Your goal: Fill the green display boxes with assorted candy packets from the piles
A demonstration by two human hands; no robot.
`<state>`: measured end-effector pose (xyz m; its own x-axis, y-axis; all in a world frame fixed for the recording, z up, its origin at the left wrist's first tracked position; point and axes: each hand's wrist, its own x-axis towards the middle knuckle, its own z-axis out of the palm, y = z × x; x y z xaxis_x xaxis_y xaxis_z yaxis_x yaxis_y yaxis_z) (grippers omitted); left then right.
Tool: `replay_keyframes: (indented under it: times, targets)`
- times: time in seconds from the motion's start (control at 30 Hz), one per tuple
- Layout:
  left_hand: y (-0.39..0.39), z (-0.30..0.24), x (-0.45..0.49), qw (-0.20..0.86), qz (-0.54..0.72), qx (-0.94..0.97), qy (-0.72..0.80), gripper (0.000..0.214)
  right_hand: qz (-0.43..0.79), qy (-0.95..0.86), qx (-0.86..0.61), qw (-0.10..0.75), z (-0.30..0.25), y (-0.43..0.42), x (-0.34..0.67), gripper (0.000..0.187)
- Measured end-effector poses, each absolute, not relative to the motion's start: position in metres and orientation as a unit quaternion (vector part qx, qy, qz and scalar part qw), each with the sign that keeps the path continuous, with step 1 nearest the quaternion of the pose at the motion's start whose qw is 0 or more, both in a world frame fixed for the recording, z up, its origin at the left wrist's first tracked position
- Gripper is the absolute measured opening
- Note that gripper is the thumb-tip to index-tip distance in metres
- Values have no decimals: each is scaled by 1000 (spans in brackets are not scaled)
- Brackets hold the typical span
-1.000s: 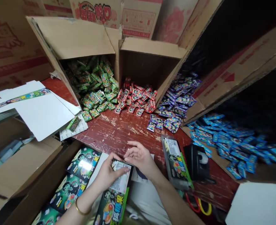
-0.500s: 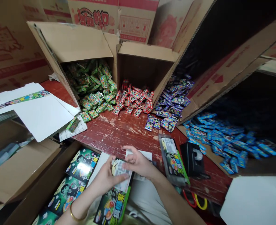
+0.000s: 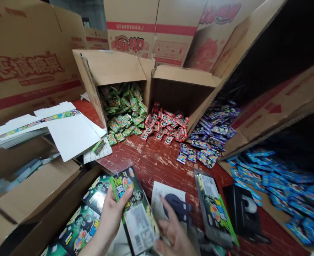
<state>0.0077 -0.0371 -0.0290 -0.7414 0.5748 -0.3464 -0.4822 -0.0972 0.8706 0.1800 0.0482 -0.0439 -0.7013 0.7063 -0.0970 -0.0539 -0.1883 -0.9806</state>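
Note:
My left hand is closed around a flat printed candy box, thumb on its front face. The box is dark green and black with a bright green edge, tilted, with a white barcode label facing me at its lower end. At the lower right edge of the box is my right hand, forefinger stretched out and fingers apart; whether it touches the box I cannot tell. Beyond it a dark round piece lies on white paper. Similar boxes fill a carton at my lower left.
Small green packets, red packets, purple packets and blue packets spill from open cartons. Another printed pack lies beside a black tape dispenser. White card sheets are stacked left.
The candy box has turned end for end, its label now toward me, and is held by my left hand alone or nearly so. My right hand has moved lower. The view has shifted left and up.

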Motion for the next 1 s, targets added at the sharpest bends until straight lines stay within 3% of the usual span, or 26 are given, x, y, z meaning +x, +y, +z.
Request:
replay_keyframes:
  times: [0.1,0.27,0.4,0.6,0.77,0.9,1.0]
  targets:
    - [-48,-32,22,353,703,144,600,88,624,-634,-297,348,-25,47,163,73]
    - [-65,-44,34,367,637,235,636,59,522,-684,-320,397,-21,48,137,60]
    - [-65,-46,33,367,648,213,633,72,434,-654,-352,510,-45,27,131,57]
    - [-64,-53,30,355,603,285,655,54,530,-622,-351,457,-64,8,131,42]
    - [-44,-56,19,335,620,318,635,18,581,-566,-380,445,-67,16,128,39]
    - [-36,-54,15,303,640,316,631,12,623,-530,-351,456,-67,25,122,51]
    - [-41,-52,15,300,648,299,633,21,646,-527,-354,424,-63,28,121,64]
